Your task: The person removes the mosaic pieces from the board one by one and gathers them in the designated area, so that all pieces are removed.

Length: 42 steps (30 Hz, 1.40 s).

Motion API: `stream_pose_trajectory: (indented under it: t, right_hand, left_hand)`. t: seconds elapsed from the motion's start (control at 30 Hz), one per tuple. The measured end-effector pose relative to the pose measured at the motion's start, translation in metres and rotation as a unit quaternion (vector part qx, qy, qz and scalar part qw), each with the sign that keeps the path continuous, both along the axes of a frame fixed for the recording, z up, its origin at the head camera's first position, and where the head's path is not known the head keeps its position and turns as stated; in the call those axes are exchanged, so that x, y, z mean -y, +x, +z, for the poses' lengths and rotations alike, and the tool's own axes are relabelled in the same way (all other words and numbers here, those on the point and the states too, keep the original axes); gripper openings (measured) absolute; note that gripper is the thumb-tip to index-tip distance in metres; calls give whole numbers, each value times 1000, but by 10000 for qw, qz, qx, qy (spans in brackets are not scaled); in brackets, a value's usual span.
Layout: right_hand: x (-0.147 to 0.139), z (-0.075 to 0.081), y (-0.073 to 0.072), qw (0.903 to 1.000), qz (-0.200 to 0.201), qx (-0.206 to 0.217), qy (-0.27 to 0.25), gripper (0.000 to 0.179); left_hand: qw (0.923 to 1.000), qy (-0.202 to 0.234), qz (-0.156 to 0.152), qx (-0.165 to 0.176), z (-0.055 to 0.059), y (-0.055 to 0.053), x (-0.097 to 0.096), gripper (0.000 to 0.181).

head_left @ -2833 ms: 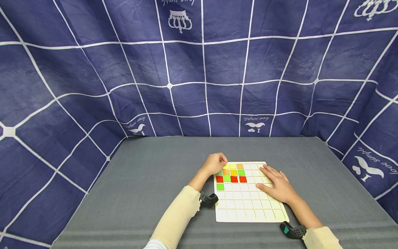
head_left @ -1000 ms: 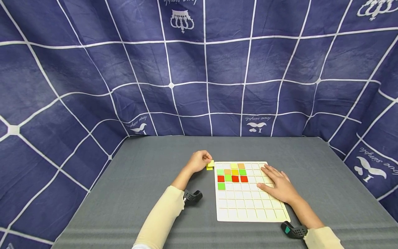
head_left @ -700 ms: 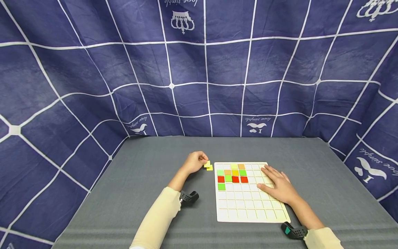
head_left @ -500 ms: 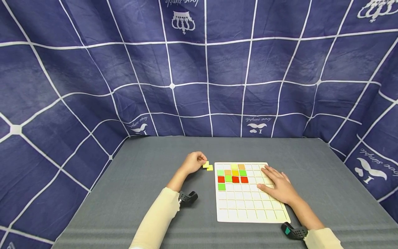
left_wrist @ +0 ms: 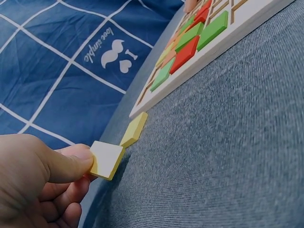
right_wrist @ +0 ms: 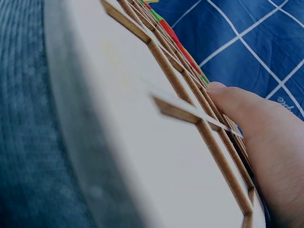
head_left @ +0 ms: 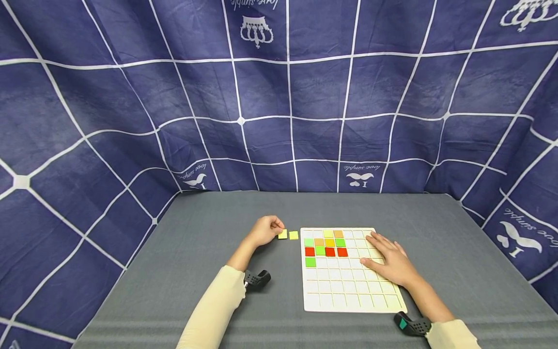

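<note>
My left hand pinches a pale yellow square tile between thumb and fingers, left of the board. Just right of it, a second yellow tile lies on the grey cloth, between the held tile and the board's far left corner. The white gridded board bears coloured tiles in its far left part: red tiles, green tiles, orange and yellow ones. My right hand rests with spread fingers on the board's right side. In the right wrist view, the thumb lies along the grid.
Grey cloth covers the table around the board. A blue curtain with white lines hangs behind and at both sides. Black wrist bands sit on both arms, over cream sleeves.
My left hand has moved left from the board's far left corner with a yellow tile. The two yellow tiles, overlapping in view earlier, now show side by side. The right hand stays put.
</note>
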State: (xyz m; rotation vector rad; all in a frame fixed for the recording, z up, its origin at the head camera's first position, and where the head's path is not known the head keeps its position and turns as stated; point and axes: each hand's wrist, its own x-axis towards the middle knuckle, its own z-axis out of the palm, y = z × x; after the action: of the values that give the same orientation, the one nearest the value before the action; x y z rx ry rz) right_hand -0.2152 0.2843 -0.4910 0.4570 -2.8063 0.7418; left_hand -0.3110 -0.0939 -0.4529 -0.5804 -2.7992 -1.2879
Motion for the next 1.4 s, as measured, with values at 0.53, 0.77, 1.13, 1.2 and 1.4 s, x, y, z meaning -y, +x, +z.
stream_pose_trajectory:
  t: [0.53,0.77,1.13,1.2,1.4]
  right_hand:
    - [0,-1,0,10000,2,-31,31,75]
    - [0,-2,-1,10000,3,-17,49,75]
    - [-1,-2,-1,10000,18,-65,50,75]
    - [-1,-2,-1,9999,14,-92,44,74]
    - [0,-2,-1,9999,-7,-147,13,74]
  left_hand:
    - [9994,-336,-62,-29,-7,-4,4,3]
    - [9994,-331,59,-87,-9,-6,3,5]
    - [9995,-208,140,-204,-12,-8,2,6]
    - [9995,-217,133,-205,-12,-8,2,6]
    - [9994,-263,149,-176,-10,-7,-1,4]
